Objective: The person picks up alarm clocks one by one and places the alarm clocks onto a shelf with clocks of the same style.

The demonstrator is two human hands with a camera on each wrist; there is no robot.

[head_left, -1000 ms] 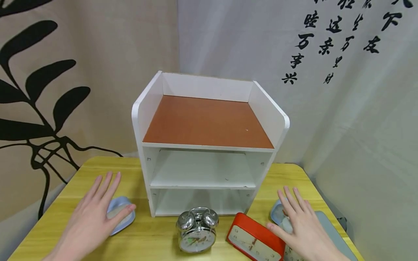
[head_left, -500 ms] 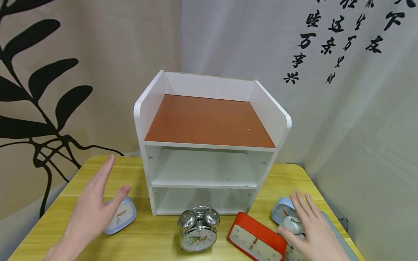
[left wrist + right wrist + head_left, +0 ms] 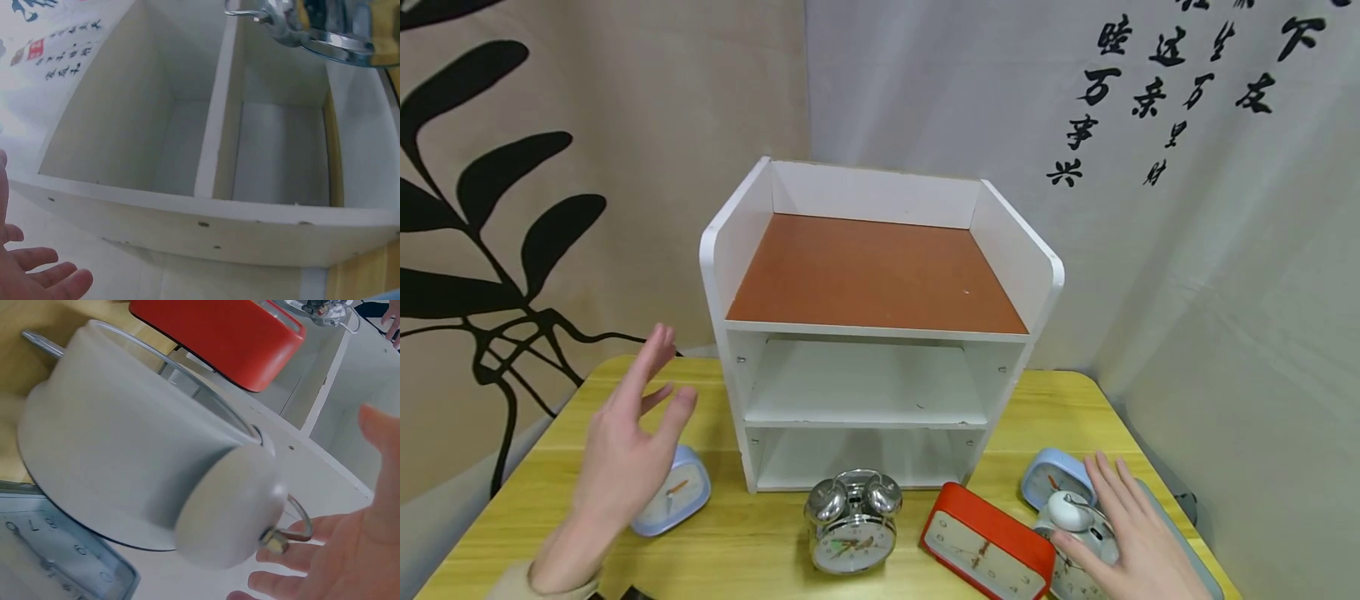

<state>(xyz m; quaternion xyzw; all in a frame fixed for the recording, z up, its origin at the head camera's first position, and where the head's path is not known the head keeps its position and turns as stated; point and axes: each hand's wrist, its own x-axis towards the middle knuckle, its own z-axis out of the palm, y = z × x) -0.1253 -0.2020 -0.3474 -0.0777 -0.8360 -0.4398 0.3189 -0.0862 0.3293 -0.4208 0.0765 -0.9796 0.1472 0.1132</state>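
My left hand [image 3: 621,454] is raised over the table's left side with relaxed fingers and nothing in it. Just beyond it lies a light-blue clock [image 3: 688,492], partly covered by that hand. At the right, my right hand [image 3: 1138,542] hovers with spread fingers by a white bell alarm clock [image 3: 1071,512]. In the right wrist view the fingers [image 3: 284,556] come close to the bell's hook; contact cannot be told. A silver twin-bell alarm clock [image 3: 853,529] stands centre front. Beside it sits a red clock [image 3: 988,537]. A second blue clock [image 3: 1052,475] lies behind the white one.
A white shelf unit [image 3: 880,327] with a brown top board stands mid-table, its two compartments facing me. A grey-blue clock [image 3: 1187,537] is partly hidden beneath my right hand. Curtains with dark leaf prints and writing hang behind the yellow wooden table [image 3: 752,550].
My left hand has lifted and turned sideways, uncovering more of the left blue clock. My right hand has shifted slightly right, showing more of the white alarm clock. The clocks stay put.
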